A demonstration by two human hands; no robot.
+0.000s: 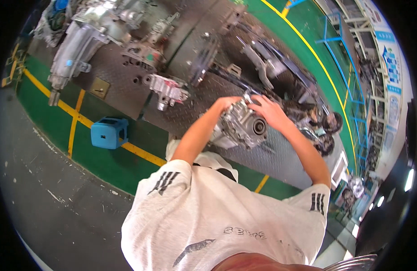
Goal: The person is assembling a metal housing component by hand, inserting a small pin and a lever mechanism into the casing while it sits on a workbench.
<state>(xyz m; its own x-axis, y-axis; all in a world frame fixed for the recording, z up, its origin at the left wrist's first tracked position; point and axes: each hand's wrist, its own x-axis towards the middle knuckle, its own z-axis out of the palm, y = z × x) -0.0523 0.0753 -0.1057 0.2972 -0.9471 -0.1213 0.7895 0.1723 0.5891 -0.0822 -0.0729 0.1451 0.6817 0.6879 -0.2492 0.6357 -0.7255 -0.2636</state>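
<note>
Silver metal gearbox [238,124], assembled AFAICT; what's left unclear. My L hand [227,103] & R hand [268,110] at its far edge, R fingers [256,100] bent; can't tell if either's gripping.

Both arms, bare below the short sleeves, reach forward across the near edge of the tread plate [183,118], and the hands meet closely above it. The left forearm slants up to the right, and the left hand [230,102] has its fingers mostly hidden. The right elbow is bent outward; the right hand [268,111] points to the left, its fingers bent and slightly spread. How firmly each one grips, I cannot see.
</note>
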